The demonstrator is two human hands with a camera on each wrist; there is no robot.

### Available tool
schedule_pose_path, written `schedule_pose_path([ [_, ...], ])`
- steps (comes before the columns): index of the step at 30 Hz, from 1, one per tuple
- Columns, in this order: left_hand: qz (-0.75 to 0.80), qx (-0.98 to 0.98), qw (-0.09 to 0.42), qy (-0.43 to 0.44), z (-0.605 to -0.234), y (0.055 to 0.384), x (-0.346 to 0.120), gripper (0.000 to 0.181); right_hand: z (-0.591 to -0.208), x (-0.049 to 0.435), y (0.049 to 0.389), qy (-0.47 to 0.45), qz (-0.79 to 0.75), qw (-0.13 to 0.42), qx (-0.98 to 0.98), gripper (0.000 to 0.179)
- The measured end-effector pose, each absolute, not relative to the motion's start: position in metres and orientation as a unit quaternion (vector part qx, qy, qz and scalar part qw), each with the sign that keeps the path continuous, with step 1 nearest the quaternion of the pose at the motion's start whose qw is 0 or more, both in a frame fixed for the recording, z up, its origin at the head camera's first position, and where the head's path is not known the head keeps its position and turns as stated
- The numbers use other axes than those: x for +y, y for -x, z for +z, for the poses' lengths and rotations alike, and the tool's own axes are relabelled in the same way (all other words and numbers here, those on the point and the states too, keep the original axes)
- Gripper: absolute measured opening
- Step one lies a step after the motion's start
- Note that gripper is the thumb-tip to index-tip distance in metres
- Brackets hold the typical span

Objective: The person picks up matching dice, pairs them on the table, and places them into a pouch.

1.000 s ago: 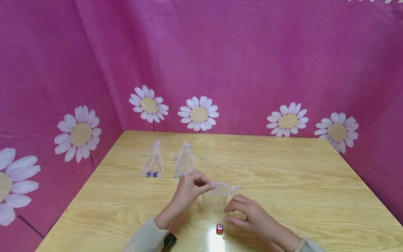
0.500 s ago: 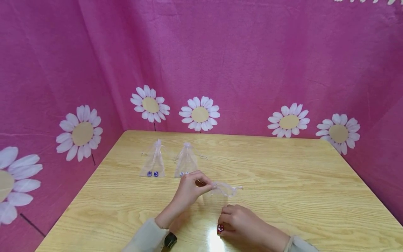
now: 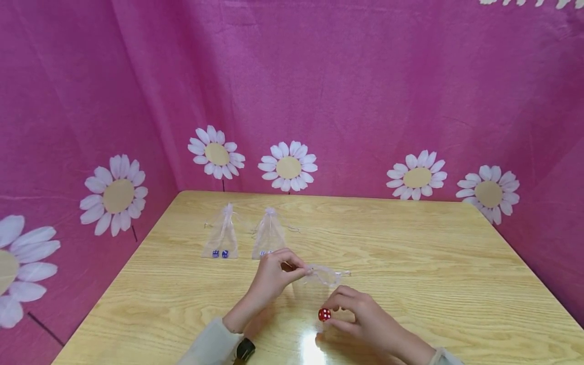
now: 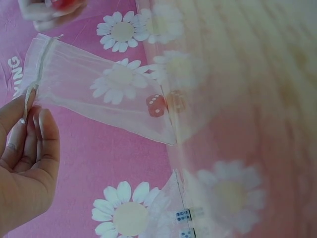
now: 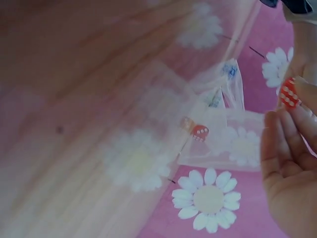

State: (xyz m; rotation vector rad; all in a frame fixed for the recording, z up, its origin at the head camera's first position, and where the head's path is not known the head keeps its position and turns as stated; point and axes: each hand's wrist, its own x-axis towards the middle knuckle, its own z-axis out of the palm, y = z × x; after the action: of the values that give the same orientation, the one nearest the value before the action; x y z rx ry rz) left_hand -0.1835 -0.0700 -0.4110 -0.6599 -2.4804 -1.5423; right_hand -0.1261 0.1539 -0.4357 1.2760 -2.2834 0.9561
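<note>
My left hand [image 3: 272, 276] pinches the open mouth of a sheer white organza drawstring bag [image 4: 74, 79], which hangs upright with its base at the table. Inside, at the bottom of the bag, one red die with white dots [image 4: 155, 106] shows through the mesh in the left wrist view. Between thumb and fingertips my right hand [image 3: 365, 317] holds another red die [image 3: 324, 315], raised off the table just in front of the bag and to its right.
Behind my left hand, two tied organza bags stand on the wooden table [image 3: 433, 253]. The left bag [image 3: 223, 230] has blue dice in it, and the nearer-right one [image 3: 270, 230] has pale dice, partly covered by my hand. A pink flowered cloth [image 3: 347, 101] hangs behind.
My right hand has reached down to the red die on the table, pinched it and lifted it up toward the bag. The left hand keeps its hold on the bag's mouth.
</note>
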Motion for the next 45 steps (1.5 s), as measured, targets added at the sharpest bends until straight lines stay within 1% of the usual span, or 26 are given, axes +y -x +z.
schedule_pose_path([
  [4,-0.514,-0.826,0.069,0.219,-0.410,0.183,-0.070,0.007,-0.431,0.158,0.125,-0.418,0.389,0.200,-0.796,0.026],
  [11,-0.513,-0.827,0.061,0.223,-0.409,0.183,-0.070,0.007,-0.424,0.167,0.124,-0.376,0.426,0.241,-0.786,0.033],
  [18,-0.517,-0.825,0.056,0.220,-0.408,0.182,-0.070,0.007,-0.419,0.174,0.124,-0.344,0.431,0.246,-0.797,0.036],
  [24,-0.516,-0.822,0.061,0.232,-0.410,0.182,-0.070,0.007,-0.413,0.175,0.128,-0.351,0.422,0.260,-0.794,0.037],
  [34,-0.516,-0.820,0.054,0.241,-0.409,0.182,-0.070,0.008,-0.404,0.169,0.136,-0.361,0.378,0.251,-0.815,0.033],
  [38,-0.518,-0.816,0.055,0.253,-0.410,0.182,-0.069,0.008,-0.403,0.166,0.140,-0.383,0.335,0.267,-0.819,0.029],
  [41,-0.519,-0.812,0.049,0.263,-0.411,0.182,-0.069,0.008,-0.402,0.164,0.143,-0.396,0.306,0.286,-0.817,0.020],
  [43,-0.521,-0.809,0.045,0.268,-0.411,0.182,-0.069,0.009,-0.402,0.163,0.144,-0.395,0.292,0.289,-0.822,0.015],
  [45,-0.522,-0.808,0.041,0.271,-0.411,0.182,-0.069,0.009,-0.402,0.163,0.145,-0.395,0.285,0.290,-0.824,0.015],
])
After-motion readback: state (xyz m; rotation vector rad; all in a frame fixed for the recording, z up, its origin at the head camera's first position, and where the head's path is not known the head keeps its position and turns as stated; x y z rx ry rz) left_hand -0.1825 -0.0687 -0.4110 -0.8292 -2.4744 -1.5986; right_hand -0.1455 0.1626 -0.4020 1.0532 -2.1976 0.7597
